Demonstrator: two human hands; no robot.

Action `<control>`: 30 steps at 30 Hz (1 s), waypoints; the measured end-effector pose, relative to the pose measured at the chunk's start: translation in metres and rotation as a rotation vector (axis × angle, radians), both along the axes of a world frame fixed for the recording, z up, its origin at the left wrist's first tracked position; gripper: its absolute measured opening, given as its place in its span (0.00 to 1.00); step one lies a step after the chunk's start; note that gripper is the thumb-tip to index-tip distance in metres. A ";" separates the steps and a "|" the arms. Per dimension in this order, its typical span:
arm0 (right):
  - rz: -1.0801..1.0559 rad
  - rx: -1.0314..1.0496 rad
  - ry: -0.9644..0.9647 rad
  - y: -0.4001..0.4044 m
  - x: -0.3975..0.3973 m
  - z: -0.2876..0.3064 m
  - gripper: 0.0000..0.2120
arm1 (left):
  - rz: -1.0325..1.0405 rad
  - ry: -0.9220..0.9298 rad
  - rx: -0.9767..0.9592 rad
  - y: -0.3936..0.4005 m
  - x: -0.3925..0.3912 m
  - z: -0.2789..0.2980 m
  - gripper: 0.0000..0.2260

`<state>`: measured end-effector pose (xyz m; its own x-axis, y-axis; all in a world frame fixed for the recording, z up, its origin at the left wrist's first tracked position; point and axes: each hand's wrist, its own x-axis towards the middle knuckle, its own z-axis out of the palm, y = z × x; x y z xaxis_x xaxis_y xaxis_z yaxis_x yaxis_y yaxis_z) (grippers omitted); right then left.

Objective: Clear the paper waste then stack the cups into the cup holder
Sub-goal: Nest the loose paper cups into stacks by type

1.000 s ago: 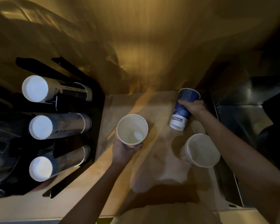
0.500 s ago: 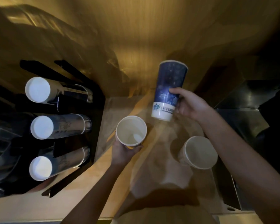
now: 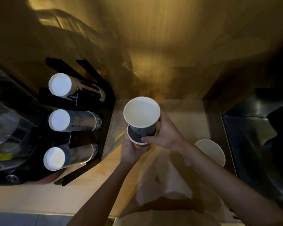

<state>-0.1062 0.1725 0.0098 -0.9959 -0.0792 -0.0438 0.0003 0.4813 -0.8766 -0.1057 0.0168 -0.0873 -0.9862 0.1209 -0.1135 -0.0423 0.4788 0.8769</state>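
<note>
At frame centre the right hand [image 3: 166,134] has its grip closed around the blue cup [image 3: 143,126], lowered partway into the lower cup [image 3: 137,141], which the left hand [image 3: 131,151] clasps from below. Both cups stand upright, mouths up, rims not yet level. The cup holder [image 3: 90,101] lies to the left of the frame, its three stacks lying on their sides, bases toward the camera, so the left hand is nearer. A third cup [image 3: 211,151] waits on the table [image 3: 186,111] at right, beside pale paper [image 3: 162,181] below.
</note>
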 end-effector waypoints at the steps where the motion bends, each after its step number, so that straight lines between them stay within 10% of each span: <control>1: 0.012 0.048 0.018 -0.001 0.002 -0.003 0.42 | 0.002 0.012 0.000 0.000 0.000 0.001 0.42; 12: 0.100 0.257 0.008 -0.006 0.012 -0.002 0.54 | 0.011 -0.023 0.049 0.001 0.000 0.004 0.42; 20: 0.138 0.498 0.034 -0.006 0.013 -0.003 0.43 | 0.017 -0.030 0.050 -0.001 0.000 0.002 0.41; 30: -0.208 -0.238 -0.475 0.008 0.000 0.026 0.18 | -0.113 0.018 -0.078 -0.018 -0.023 0.060 0.38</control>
